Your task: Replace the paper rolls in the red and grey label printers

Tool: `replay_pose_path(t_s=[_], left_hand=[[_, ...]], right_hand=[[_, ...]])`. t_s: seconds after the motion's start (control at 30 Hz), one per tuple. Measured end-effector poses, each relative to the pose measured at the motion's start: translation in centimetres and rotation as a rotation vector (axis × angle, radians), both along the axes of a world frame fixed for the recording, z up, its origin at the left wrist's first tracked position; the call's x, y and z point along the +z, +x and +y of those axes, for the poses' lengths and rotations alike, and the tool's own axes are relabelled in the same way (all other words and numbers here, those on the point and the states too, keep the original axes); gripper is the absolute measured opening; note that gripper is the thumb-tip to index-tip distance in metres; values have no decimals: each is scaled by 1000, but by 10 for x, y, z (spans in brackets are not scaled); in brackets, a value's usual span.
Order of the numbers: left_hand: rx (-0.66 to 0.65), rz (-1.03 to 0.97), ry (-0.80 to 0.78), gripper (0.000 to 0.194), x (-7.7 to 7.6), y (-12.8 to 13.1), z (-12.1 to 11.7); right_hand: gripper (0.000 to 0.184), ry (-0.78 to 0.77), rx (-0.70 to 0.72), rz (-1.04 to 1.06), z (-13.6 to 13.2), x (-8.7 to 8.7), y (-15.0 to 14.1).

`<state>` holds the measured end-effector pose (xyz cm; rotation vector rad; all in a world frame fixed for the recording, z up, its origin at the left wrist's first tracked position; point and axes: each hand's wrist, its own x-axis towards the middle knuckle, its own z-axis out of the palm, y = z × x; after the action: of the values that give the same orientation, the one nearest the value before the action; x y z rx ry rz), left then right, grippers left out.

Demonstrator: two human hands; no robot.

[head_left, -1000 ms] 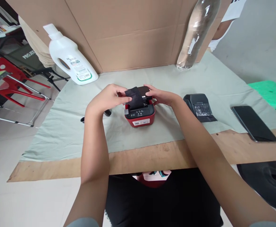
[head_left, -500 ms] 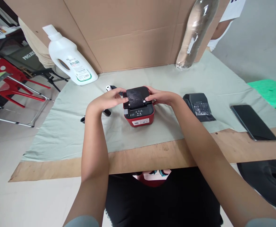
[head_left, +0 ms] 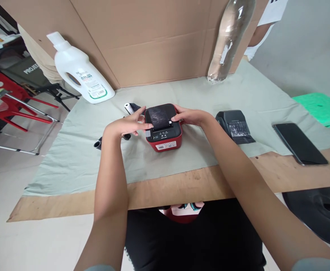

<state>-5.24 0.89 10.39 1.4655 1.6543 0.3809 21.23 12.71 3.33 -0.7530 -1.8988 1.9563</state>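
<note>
A small red printer (head_left: 165, 141) with a black lid (head_left: 159, 114) sits on the grey cloth (head_left: 77, 158) in the middle of the table. The lid lies flat and closed on it. My left hand (head_left: 125, 126) rests against the printer's left side, fingers stretched toward the lid. My right hand (head_left: 190, 116) touches the lid's right edge with its fingertips. Neither hand grips anything. A white paper roll (head_left: 129, 108) lies just behind my left hand.
A white detergent jug (head_left: 78, 71) stands at the back left and a clear plastic bottle (head_left: 227, 41) leans on the cardboard wall (head_left: 159, 41). A black device (head_left: 234, 126) and a phone (head_left: 300, 143) lie to the right. A small black tube (head_left: 98, 143) lies to the left.
The black lid was raised and tilted a second ago; it now lies flat on the printer. My left hand slid off it to the left, uncovering the paper roll.
</note>
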Motion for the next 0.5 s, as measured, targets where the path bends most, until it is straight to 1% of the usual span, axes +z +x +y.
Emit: replay_pose_path(t_s=[0.07, 0.1, 0.17, 0.2, 0.23, 0.27, 0.3, 0.33, 0.37, 0.43, 0.47, 0.5], left_hand=[[13, -26, 20, 127, -7, 1, -5], [22, -40, 51, 122, -15, 2, -9], [31, -88, 169, 110, -38, 1, -18], [25, -124, 251, 103, -53, 1, -23], [10, -192, 330, 101, -68, 0, -27], [-39, -265, 387, 106, -83, -1, -30], [-72, -332, 438, 112, -97, -1, -33], [-95, -391, 477, 120, -108, -1, -34], [-118, -430, 501, 130, -117, 0, -35], [-132, -444, 527, 147, -128, 4, -35], [-127, -431, 539, 150, -130, 8, -34], [-112, -414, 562, 150, -130, 14, -33]], right_hand=[[66, 15, -6, -10, -2, 4, 1], [66, 24, -20, -23, -5, 6, 1], [65, 69, -105, -60, -15, 8, 3], [64, 109, -167, -72, -23, 7, 4], [63, 156, -231, -68, -32, 5, 6], [62, 208, -282, -38, -42, 1, 8], [63, 240, -282, 20, -53, -3, 9], [68, 255, -255, 94, -63, -8, 10], [77, 278, -221, 161, -72, -14, 11], [103, 357, -178, 232, -85, -25, 11], [114, 400, -169, 244, -88, -29, 10], [121, 437, -167, 245, -89, -31, 10]])
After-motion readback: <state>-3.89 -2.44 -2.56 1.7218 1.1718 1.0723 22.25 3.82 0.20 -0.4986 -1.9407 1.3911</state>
